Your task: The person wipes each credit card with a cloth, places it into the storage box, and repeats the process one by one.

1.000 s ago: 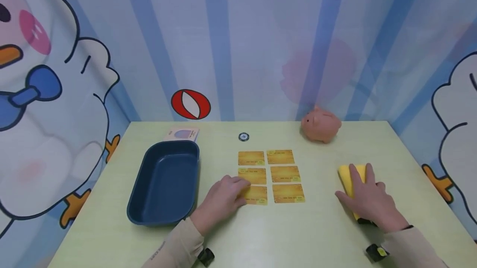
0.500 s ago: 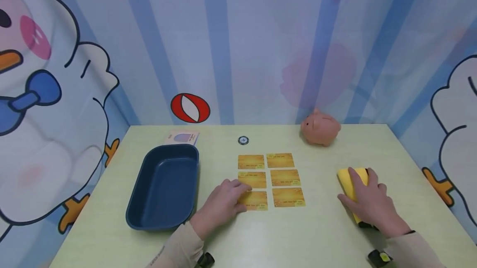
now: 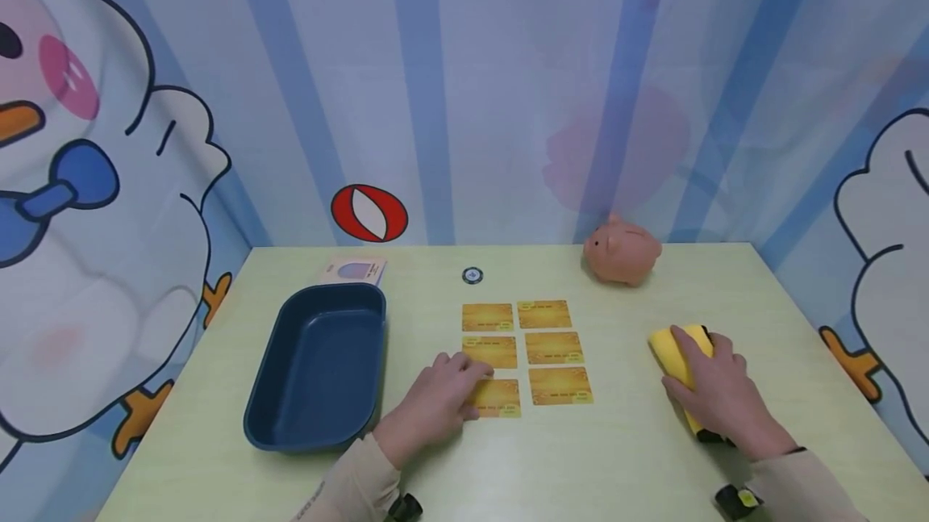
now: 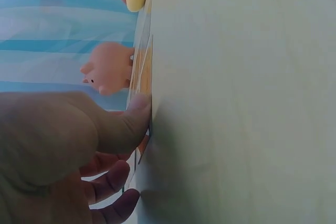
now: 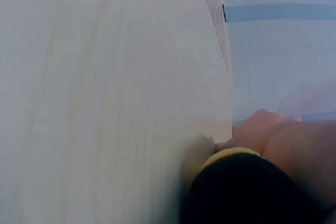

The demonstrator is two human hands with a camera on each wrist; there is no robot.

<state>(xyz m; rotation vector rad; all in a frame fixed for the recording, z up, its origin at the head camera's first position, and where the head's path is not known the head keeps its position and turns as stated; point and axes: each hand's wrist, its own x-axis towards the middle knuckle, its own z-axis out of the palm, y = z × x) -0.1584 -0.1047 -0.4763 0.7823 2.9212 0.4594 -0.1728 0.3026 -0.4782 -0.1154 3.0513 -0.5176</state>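
My left hand point(image 3: 430, 402) pinches the left edge of the golden card point(image 3: 501, 398) in the near-left spot, its thumb on the near side and fingertips toward the far side. Several more golden cards, such as the one nearest on the right point(image 3: 561, 386), lie flat in two columns around it. In the left wrist view, my thumb point(image 4: 134, 116) overlaps the card's edge close over the tabletop. My right hand point(image 3: 722, 401) grips a yellow, oblong, rounded thing with a black end point(image 3: 668, 352); the palm hides much of it. That black end point(image 5: 241, 187) fills the bottom of the right wrist view.
A dark blue tray point(image 3: 319, 369) stands left of my left hand, with a pale printed booklet point(image 3: 356, 269) behind it. A small round chip point(image 3: 472, 275) lies beyond the cards. At the back right stands a pink piggy bank point(image 3: 622, 252), near the printed curtain.
The near-left card has slid slightly toward me with my left hand. My right fingers have closed further round the yellow thing, which has turned a little. The head view has tilted slightly up.
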